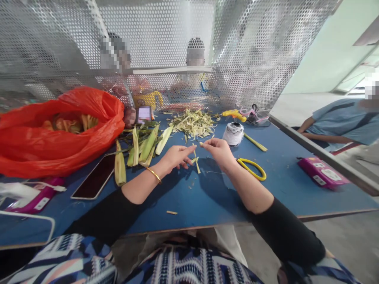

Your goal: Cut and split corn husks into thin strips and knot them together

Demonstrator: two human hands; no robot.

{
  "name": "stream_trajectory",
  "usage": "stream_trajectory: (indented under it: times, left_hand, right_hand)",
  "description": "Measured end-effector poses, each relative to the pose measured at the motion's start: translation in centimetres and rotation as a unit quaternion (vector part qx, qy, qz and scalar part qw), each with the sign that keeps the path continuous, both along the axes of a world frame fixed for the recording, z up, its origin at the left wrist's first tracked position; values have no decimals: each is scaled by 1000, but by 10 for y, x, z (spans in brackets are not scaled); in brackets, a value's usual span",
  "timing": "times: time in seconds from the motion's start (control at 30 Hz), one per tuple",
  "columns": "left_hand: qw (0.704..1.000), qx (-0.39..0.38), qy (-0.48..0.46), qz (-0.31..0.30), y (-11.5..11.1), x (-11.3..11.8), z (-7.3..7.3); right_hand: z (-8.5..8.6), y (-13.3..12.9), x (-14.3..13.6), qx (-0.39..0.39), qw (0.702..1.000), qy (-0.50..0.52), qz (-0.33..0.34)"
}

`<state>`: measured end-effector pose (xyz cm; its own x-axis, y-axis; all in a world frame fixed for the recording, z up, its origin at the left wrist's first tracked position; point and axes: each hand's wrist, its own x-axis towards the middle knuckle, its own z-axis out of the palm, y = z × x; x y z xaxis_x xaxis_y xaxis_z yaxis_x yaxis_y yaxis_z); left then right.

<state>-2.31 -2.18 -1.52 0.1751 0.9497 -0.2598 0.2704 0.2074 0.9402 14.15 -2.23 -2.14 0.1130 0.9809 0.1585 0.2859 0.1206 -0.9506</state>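
My left hand [177, 155], with a gold bangle at the wrist, has its thumb and fingers closed on a thin pale-green corn husk strip [197, 167]. A short piece crosses that strip near my fingertips. Just to the right, my right hand [218, 150] pinches a small bit of corn husk [201, 144] between thumb and fingertips. A fine thread runs over the table below my right hand. Close beyond that hand stands a spool of white thread [233, 134]. Yellow-handled scissors [254, 169] lie beside my right wrist, their blades hidden.
A heap of husk scraps [194, 124] lies at the back, with larger corn husks [148, 146] left of it. Left are a red plastic bag [59, 146] and a phone [94, 177]. A yellow glue gun [233, 114] and purple pack [322, 171] lie right. A person sits beyond the edge.
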Motion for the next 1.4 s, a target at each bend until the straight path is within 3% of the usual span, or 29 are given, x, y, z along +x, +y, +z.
stream_trajectory:
  times: [0.17,0.37,0.6,0.77,0.87,0.97,1.1,1.27,1.4]
  left_hand:
    - [997,-35,31,-61,-1,6,-5]
    - [995,-80,-47,-24,1,-2,-5]
    - [991,-105,-35,-74,-5,6,-8]
    - [983,-90,-155,-22,-4,-1,-4]
    - [973,-77,-218,-28,-3,-5,-3]
    - [970,-65,-222,-72,-2,-6,-5]
    - [971,-67,-208,-96,-3,-5,-7]
    - [975,-56,-213,-36,-9,1,-2]
    - [973,-65,-219,8,-13,7,0]
  right_hand:
    - [-8,2,-7,-46,998,-33,-2]
    - [-9,6,0,-55,998,38,2]
    - [-15,6,-2,-149,978,129,72]
    - [-10,10,8,-44,985,162,24]
    - [0,7,15,-70,981,170,66]
    - [6,1,14,-101,971,161,147]
    - [4,-2,8,-37,987,91,130]
    - [0,-2,2,52,991,-10,126]
    - [0,-3,1,96,988,-4,121]
